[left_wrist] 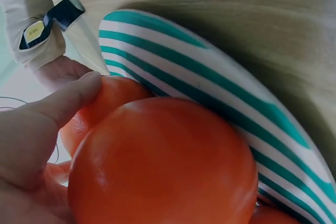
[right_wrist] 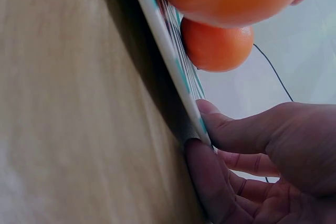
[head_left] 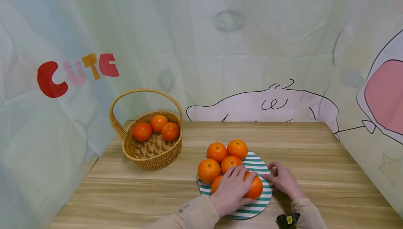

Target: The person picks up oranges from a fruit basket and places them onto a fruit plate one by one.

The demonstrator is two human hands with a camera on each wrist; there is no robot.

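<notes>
A round plate with green and white stripes lies on the table and bears several mandarins. My left hand reaches over it and grips the mandarin on its right side. In the left wrist view the thumb lies along that mandarin, behind a nearer mandarin. At the plate's right edge is my right hand. The right wrist view shows its thumb above and a finger below, pinching the plate's rim. Part of a mandarin is hidden by my left hand.
A wicker basket with a tall handle stands at the back left of the wooden table, holding three mandarins. Printed curtains hang behind and at both sides. A dark wrist strap is on my right sleeve.
</notes>
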